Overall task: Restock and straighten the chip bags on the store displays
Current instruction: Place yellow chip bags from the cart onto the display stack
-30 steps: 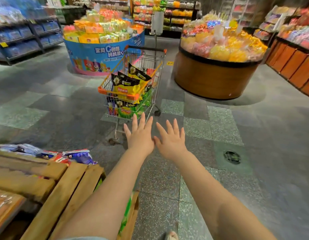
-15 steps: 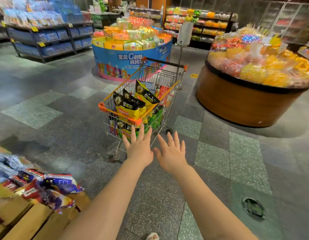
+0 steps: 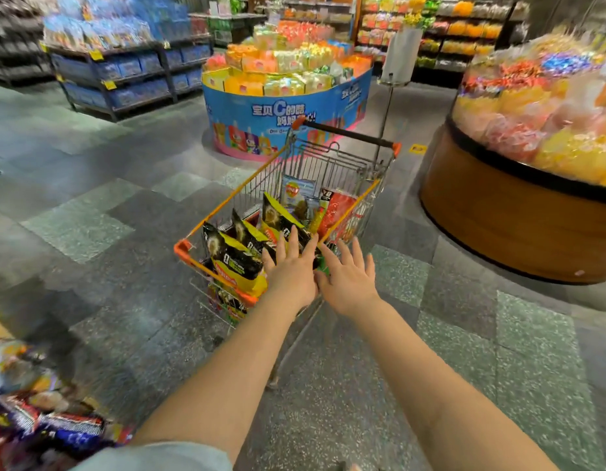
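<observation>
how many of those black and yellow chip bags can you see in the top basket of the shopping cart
3: one black and yellow chip bag at the near left corner, one just behind it, one standing mid-basket. More may be hidden beneath.

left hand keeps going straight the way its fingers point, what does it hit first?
Most likely the black-and-yellow chip bags standing in the near end of the shopping cart. The left hand is open, fingertips already overlapping them in the head view; depth is unclear, so contact can't be confirmed.

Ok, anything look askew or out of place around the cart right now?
Yes: the chip bags in the shopping cart are jumbled, leaning at different angles, one hanging over the orange front rim. Snack packs at lower left lie in a loose heap. Both hands are open, holding nothing.
</observation>
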`<state>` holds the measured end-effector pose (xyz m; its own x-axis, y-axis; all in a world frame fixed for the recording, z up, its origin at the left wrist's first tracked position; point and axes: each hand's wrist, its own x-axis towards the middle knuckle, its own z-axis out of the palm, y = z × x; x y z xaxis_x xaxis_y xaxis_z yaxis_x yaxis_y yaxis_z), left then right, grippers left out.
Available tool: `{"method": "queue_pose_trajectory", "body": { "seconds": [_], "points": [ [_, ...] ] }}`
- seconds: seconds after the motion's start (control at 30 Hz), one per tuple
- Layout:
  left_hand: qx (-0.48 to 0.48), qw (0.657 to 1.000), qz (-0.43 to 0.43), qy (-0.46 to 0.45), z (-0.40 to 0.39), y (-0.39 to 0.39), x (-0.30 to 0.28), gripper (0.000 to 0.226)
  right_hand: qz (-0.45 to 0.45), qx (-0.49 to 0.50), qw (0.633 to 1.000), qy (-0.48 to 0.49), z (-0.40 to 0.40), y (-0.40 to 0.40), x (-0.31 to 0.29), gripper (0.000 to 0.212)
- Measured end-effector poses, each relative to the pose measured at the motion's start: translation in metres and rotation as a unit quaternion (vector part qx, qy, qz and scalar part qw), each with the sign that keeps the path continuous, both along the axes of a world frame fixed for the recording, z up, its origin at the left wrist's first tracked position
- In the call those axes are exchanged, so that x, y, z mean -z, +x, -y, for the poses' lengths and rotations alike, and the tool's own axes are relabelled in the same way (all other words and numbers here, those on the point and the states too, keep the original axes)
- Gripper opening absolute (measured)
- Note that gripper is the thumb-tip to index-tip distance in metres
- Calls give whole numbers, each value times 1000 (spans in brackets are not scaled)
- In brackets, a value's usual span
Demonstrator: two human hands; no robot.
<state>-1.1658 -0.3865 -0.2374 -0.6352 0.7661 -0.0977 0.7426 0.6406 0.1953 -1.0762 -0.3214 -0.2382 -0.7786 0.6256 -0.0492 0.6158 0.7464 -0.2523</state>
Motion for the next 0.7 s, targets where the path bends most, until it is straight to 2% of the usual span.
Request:
{"method": "queue_pose_trajectory", "body": {
  "seconds": [0.17, 0.3, 0.53, 0.7],
  "points": [
    [-49, 999, -1, -5, -60, -66, 19, 84, 47, -37, 998, -3, -85, -51, 18, 55],
    [-98, 994, 36, -17, -100, -106, 24, 83, 107, -96, 989, 24, -130, -91, 27, 55],
    [-53, 995, -9, -83, -143, -164, 34, 78, 168, -160, 973, 6, -155, -167, 46, 47],
    [35, 989, -83, -118, -149, -206, 48, 57, 177, -144, 973, -35, -175, -184, 61, 47]
  ]
}}
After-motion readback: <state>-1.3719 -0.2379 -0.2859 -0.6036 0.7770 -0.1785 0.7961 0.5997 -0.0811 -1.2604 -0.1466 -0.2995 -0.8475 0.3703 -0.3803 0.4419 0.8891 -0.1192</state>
